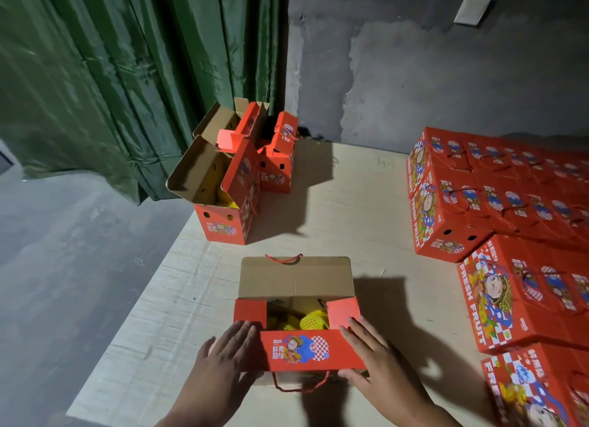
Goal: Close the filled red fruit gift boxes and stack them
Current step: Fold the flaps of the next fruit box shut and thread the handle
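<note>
An open red fruit gift box (299, 350) sits at the near edge of the table, yellow netted fruit (314, 320) showing inside. Its far lid flap stands upright, both side flaps are folded in, and the near printed flap tilts over the opening. My left hand (228, 351) lies flat with straight fingers against the box's left side. My right hand (371, 353) rests with straight fingers on the right end of the near flap and the right side flap. Two more open red boxes (223, 203) (275, 159) stand at the far left of the table.
Closed red boxes (497, 203) are stacked in rows along the right side of the pale wooden table (350, 210). A green curtain (127, 76) hangs behind the left, beside a grey wall. The table's left edge drops to a grey floor.
</note>
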